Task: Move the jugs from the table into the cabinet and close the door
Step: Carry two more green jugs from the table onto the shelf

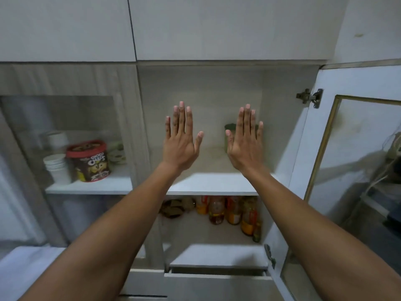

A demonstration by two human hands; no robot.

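I face a white cabinet whose right compartment stands open, with its upper shelf (212, 183) in front of me. My left hand (181, 140) and my right hand (244, 141) are both raised flat before that compartment, fingers straight and apart, backs toward me, holding nothing. The glass-paned cabinet door (347, 148) is swung wide open to the right on its hinges. A dark green container (230, 129) stands at the back of the upper shelf, mostly hidden by my right hand. No jug and no table are in view.
Several bottles (233, 210) fill the lower shelf. Behind the shut left glass door (65, 137) sit a cereal tub (91, 161) and stacked white cups (57, 168). A drawer (217, 274) below stands slightly pulled out. A white surface (26, 268) lies at lower left.
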